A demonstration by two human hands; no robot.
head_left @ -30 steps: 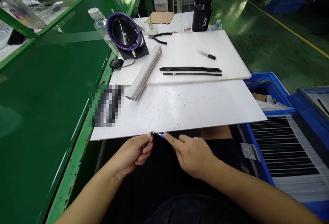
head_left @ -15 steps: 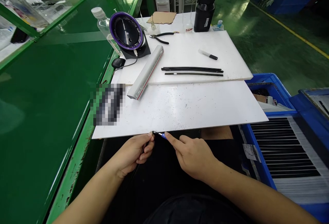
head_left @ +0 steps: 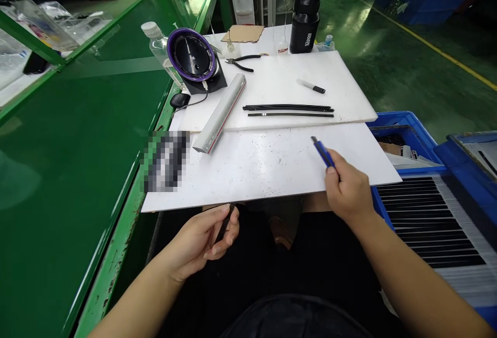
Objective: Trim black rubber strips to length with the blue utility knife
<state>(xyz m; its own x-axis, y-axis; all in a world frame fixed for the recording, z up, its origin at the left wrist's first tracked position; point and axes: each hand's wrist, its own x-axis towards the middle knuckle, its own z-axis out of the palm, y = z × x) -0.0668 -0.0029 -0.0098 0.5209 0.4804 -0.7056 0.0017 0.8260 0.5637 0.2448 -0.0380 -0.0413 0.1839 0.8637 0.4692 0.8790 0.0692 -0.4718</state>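
My left hand [head_left: 215, 237] is closed on a thin black strip [head_left: 225, 226], just below the front edge of the white board [head_left: 272, 167]. Over the right part of that board, my right hand [head_left: 347, 188] grips a blue utility knife [head_left: 323, 152], its tip pointing up and left. Several black strips [head_left: 287, 107] lie across the white foam slab [head_left: 349, 89], with a single strip [head_left: 291, 115] in front of them. A long grey part with a red line [head_left: 221, 113] rests slantwise to their left.
Behind stand a purple-rimmed fan [head_left: 191, 54], a clear bottle [head_left: 157, 43] and a black flask [head_left: 305, 30]. Pliers [head_left: 243, 62] and a black-handled tool [head_left: 311, 86] lie on the foam. At the right, a blue crate [head_left: 392, 224] holds rows of black strips.
My right hand has moved right and up with the blue knife, away from my left hand. My left hand has turned a little, showing more of the black strip.
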